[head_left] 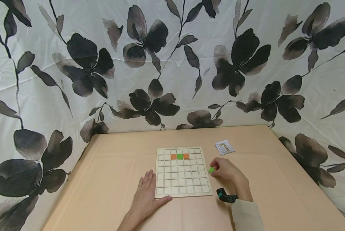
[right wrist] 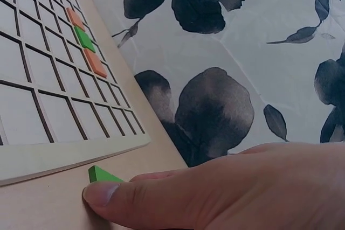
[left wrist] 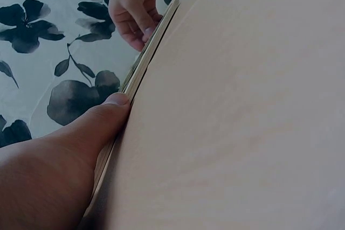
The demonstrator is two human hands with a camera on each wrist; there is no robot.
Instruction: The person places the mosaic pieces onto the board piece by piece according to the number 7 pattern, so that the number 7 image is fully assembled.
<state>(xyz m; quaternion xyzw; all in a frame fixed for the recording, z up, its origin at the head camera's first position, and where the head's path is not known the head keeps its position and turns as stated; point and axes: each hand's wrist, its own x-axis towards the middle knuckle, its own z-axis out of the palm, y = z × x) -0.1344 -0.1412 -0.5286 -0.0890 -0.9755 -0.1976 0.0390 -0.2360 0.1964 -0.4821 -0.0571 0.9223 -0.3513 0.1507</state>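
Note:
A pale square grid board (head_left: 181,194) lies on the table, with an orange tile (head_left: 173,157), a green tile (head_left: 179,156) and a second orange tile (head_left: 186,156) side by side in its second row from the back. My left hand (head_left: 144,197) rests at the board's near left corner, fingers straight along the left side. In the left wrist view its thumb (left wrist: 108,114) touches the board's edge. Just off the board's right side, my right hand (head_left: 228,171) pinches a loose green tile (right wrist: 102,174) between thumb and fingers, partly covering it.
A small printed card (head_left: 225,147) with a grid and coloured squares lies beyond my right hand. The tan table (head_left: 117,154) ends at the back against a white floral cloth (head_left: 189,86). A dark band with a protruding device (head_left: 227,196) sits on my right wrist.

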